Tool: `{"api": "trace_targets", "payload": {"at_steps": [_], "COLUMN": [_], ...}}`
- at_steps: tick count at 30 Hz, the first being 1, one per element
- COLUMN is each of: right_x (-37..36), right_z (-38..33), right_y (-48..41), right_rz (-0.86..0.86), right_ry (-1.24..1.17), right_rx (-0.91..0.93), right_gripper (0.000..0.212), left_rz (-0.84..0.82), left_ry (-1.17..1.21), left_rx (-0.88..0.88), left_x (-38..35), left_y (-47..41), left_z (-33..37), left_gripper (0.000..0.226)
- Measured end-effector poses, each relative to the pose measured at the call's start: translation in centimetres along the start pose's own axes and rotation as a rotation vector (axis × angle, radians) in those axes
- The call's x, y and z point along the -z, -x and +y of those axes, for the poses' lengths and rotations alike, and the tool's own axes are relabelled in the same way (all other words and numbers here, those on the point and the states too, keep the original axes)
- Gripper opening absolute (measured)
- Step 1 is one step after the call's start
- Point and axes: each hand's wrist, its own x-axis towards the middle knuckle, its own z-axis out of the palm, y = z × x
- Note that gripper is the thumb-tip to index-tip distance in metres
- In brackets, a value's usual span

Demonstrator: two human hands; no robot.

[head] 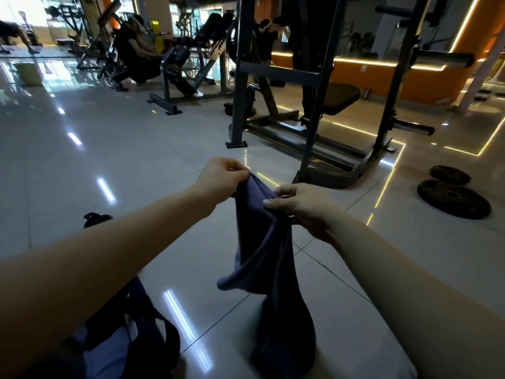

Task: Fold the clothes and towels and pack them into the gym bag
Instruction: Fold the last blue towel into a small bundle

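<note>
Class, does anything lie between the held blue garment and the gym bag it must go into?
Nothing visible does. The left hand and right hand pinch the garment at its top; only bare floor lies between it and the gym bag, beneath the left forearm.

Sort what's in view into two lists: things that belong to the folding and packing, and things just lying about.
Belongs to the job: blue garment, pinched at its top by the left hand and right hand; gym bag on the floor, lower left.
Just lying about: two weight plates; rack; small dark item on the floor.
</note>
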Motion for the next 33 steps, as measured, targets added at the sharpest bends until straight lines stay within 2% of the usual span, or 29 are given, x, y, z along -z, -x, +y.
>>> {"api": "trace_targets", "payload": {"at_steps": [5,8,12,14,16,18,19,20,23,27,30,33], "right_x": [0.2,0.6,1.7,2.6,3.5,3.9,3.8,3.6,2.0,-0.1,-1.0,-1.4], "right_z": [1.4,2.3,3.6,4.4,5.5,6.2,6.3,6.3,5.2,3.1,2.2,1.8], "right_y": [-1.3,-2.2,-3.1,-3.3,-3.7,-4.1,-4.3,-4.7,-5.6,-6.3,-6.3,-6.1], "right_rz": [0.029,-0.026,0.013,0.024,0.052,0.088,0.106,0.113,0.071,0.022,0.030,0.015], "right_ry": [-0.005,0.031,0.093,0.109,0.124,0.129,0.132,0.138,0.174,0.151,0.153,0.154], "right_rx": [0.048,0.030,-0.018,-0.060,-0.103,-0.134,-0.133,-0.125,-0.053,-0.030,-0.010,0.000], "right_gripper": [0.021,0.018,0.045,0.046,0.044,0.034,0.026,0.019,0.016,0.022,0.027,0.046], "left_rz": [0.142,0.229,0.383,0.471,0.524,0.523,0.523,0.501,0.309,-0.121,-0.417,-0.386], "left_ry": [0.014,0.061,0.123,0.189,0.136,-0.157,-0.103,-0.058,-0.289,-0.247,-0.296,-0.319], "left_rx": [0.170,0.221,0.280,0.342,0.438,0.462,0.477,0.476,0.353,0.096,-0.034,-0.115], "left_x": [3.1,5.9,9.3,10.4,10.9,10.7,10.6,10.0,7.1,2.5,1.1,0.5], "left_y": [-2.8,-3.8,-4.2,-4.9,-4.9,-4.7,-4.9,-4.9,-5.2,-2.9,-1.4,-1.4], "left_z": [-3.8,-5.5,-7.4,-8.7,-9.5,-10.2,-10.0,-9.5,-8.8,-5.7,-4.7,-4.6], "left_gripper": [0.018,0.021,0.012,0.015,0.028,0.029,0.030,0.029,0.007,0.010,0.024,0.010]}}
